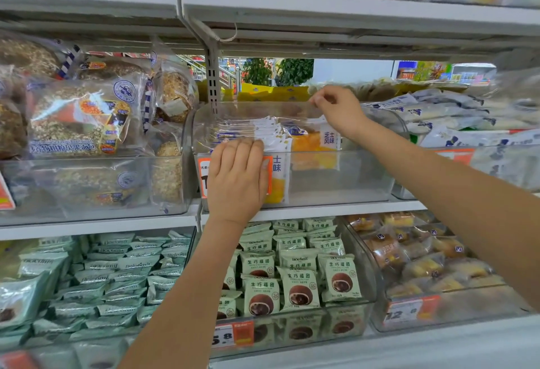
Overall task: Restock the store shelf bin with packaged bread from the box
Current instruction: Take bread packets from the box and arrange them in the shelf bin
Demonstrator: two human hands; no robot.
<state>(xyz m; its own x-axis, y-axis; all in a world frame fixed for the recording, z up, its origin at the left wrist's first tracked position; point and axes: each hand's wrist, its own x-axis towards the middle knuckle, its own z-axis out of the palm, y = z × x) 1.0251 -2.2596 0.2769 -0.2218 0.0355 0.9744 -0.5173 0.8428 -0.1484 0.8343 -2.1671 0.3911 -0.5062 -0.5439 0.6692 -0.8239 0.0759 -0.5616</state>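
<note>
Although a row of packaged bread (pixel 273 141) is already stood on edge in the clear shelf bin (pixel 336 181), the restocking is judged to be only partly done: the packs are gathered in the left and middle of the bin, while its right part is seen to hold nothing behind the transparent front wall. The box named in the task is not shown, so how many packs remain to be brought cannot be told. The left hand (pixel 236 179) is laid flat against the front of the bin, its fingers straight and together, their tips resting on the tops of the front packs at the rim; nothing is gripped by it, and an orange price tag (pixel 204 176) is largely covered by it. The right hand (pixel 339 108) is held over the back of the bin with its fingers curled, and a pack's upper edge appears to be pinched between them, though the clear film there is hard to make out.
</note>
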